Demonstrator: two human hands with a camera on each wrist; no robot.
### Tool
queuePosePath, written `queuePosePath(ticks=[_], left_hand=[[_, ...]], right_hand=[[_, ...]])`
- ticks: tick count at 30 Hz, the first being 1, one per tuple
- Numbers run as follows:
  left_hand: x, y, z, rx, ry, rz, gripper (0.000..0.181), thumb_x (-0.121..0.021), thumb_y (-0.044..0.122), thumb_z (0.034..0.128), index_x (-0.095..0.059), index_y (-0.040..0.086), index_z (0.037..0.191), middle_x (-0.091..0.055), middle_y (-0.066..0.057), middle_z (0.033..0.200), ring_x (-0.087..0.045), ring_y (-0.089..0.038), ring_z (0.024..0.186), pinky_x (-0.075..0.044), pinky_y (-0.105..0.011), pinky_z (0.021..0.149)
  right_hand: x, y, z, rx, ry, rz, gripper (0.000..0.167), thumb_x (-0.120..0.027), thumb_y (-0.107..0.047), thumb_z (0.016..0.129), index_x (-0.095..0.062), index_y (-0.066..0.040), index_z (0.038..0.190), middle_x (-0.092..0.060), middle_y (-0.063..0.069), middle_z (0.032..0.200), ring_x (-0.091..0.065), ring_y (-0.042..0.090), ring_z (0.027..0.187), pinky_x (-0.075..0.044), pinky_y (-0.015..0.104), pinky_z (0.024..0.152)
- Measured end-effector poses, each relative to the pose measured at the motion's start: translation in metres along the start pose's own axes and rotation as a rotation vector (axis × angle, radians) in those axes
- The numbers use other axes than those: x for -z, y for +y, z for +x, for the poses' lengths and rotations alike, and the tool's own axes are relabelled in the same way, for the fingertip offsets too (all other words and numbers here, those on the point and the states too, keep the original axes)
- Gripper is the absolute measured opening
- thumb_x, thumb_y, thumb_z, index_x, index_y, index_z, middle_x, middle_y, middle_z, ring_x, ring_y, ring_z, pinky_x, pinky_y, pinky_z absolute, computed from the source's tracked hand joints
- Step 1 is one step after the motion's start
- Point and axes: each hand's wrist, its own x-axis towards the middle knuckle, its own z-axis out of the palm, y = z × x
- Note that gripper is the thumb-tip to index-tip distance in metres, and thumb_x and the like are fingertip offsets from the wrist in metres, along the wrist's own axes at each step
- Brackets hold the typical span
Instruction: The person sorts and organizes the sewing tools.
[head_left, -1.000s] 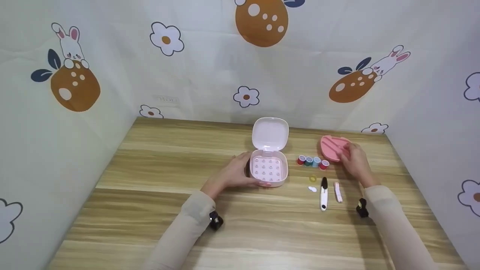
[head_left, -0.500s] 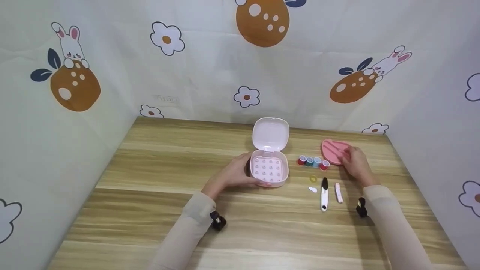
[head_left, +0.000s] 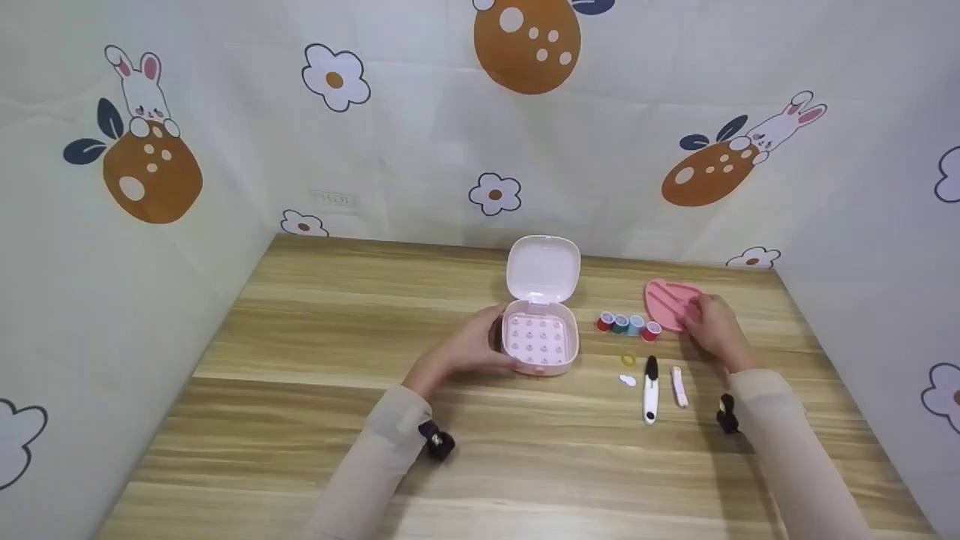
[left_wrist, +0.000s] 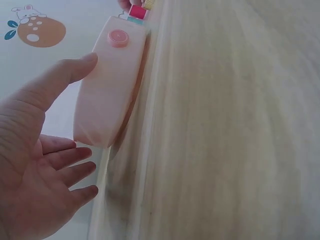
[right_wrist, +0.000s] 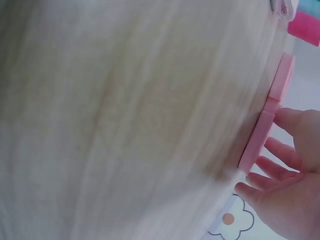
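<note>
A pale pink sewing-style box (head_left: 540, 337) stands on the table with its lid (head_left: 544, 268) raised behind it. Rows of small prints show on its floor. My left hand (head_left: 472, 345) holds the box's left side, thumb across the front corner near a round pink catch (left_wrist: 118, 38) and fingers loosely bent at the side. On the far right a flat pink tray (head_left: 666, 304) with slanted grooves lies on the table. My right hand (head_left: 716, 330) holds the tray's right edge; in the right wrist view the thumb (right_wrist: 292, 120) touches it and the fingers bend by its end.
Several thread spools (head_left: 621, 324) stand in a row between box and tray. Nearer are a yellow ring (head_left: 628, 359), a small white cloud-shaped piece (head_left: 628, 381), a slim white tool with a black tip (head_left: 651, 394) and a pale pink strip (head_left: 679, 386). A patterned cloth wall surrounds the table.
The pink tray, in my right hand, has come slightly nearer and down, and lies flatter. My left hand has stayed at the box, which has not moved.
</note>
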Motion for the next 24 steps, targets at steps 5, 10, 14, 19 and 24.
queuePosePath(ticks=[5, 10, 14, 19, 24], left_hand=[[0.003, 0.001, -0.002, 0.012, -0.006, -0.009, 0.098, -0.091, 0.022, 0.0764, -0.043, 0.001, 0.159, -0.055, -0.021, 0.154, -0.05, -0.035, 0.145, -0.035, -0.049, 0.126], [0.005, 0.004, -0.003, 0.037, -0.016, 0.015, 0.096, -0.09, 0.023, 0.0788, -0.042, 0.001, 0.159, -0.054, -0.021, 0.155, -0.049, -0.036, 0.146, -0.034, -0.049, 0.127], [0.007, 0.007, -0.003, 0.073, -0.03, 0.042, 0.095, -0.09, 0.024, 0.0801, -0.043, 0.002, 0.159, -0.055, -0.019, 0.155, -0.051, -0.034, 0.145, -0.035, -0.046, 0.126], [0.007, 0.008, 0.0, 0.072, -0.04, 0.058, 0.092, -0.09, 0.024, 0.0809, -0.044, 0.001, 0.158, -0.058, -0.019, 0.152, -0.053, -0.033, 0.142, -0.037, -0.046, 0.125], [0.008, 0.008, -0.001, 0.066, -0.034, 0.089, 0.093, -0.089, 0.025, 0.0817, -0.043, 0.001, 0.159, -0.056, -0.02, 0.154, -0.051, -0.035, 0.144, -0.037, -0.047, 0.125]], right_hand=[[0.007, -0.009, -0.002, 0.002, -0.023, -0.007, 0.054, -0.063, -0.007, 0.101, -0.045, 0.028, 0.138, -0.046, 0.054, 0.133, -0.048, 0.066, 0.125, -0.037, 0.073, 0.114], [0.015, -0.021, -0.007, 0.005, -0.05, -0.01, 0.052, -0.06, -0.006, 0.102, -0.045, 0.023, 0.142, -0.05, 0.051, 0.133, -0.054, 0.061, 0.118, -0.042, 0.072, 0.109], [0.019, -0.031, -0.012, -0.006, -0.068, -0.011, 0.049, -0.059, -0.006, 0.104, -0.047, 0.02, 0.143, -0.052, 0.048, 0.136, -0.053, 0.062, 0.125, -0.043, 0.072, 0.11], [0.021, -0.041, -0.018, -0.018, -0.062, 0.01, 0.047, -0.057, -0.007, 0.105, -0.048, 0.018, 0.144, -0.053, 0.045, 0.139, -0.052, 0.061, 0.128, -0.042, 0.071, 0.111], [0.02, -0.048, -0.024, -0.033, -0.065, 0.052, 0.045, -0.06, -0.01, 0.105, -0.052, 0.016, 0.141, -0.059, 0.042, 0.131, -0.06, 0.056, 0.117, -0.05, 0.068, 0.102]])
